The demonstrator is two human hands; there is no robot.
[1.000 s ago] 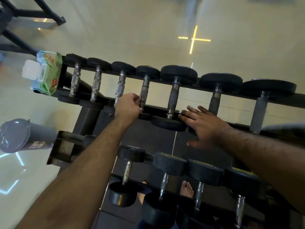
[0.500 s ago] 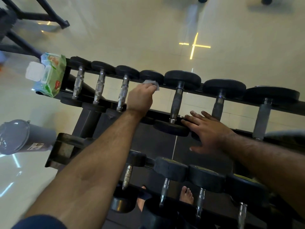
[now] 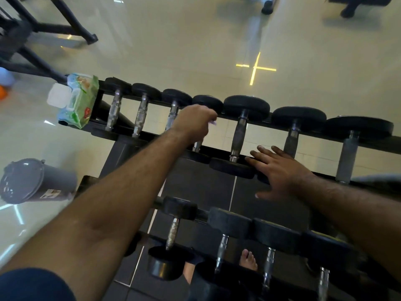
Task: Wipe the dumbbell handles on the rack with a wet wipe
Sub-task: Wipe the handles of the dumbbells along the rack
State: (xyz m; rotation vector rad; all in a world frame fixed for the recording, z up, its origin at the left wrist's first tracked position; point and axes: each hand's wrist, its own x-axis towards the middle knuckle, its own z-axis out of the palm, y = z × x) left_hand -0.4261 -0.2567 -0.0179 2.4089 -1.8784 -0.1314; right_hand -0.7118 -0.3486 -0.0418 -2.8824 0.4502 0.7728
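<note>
My left hand was curled around the handle of the fourth dumbbell on the top tier of the rack, pinching the wet wipe against it; only a pale corner of the wipe showed past my fingers, near the far head. My right hand lay open, fingers straight, on the near head of the next dumbbell and the rack rail, steadying me. To do this stroke well, I judged I should keep the wipe wrapped fully round the knurled grip, drag it the whole length from far head to near head, and twist a little so the underside got covered too. The wipe packet sat at the rack's left end, its lid open, within reach for a fresh sheet.
</note>
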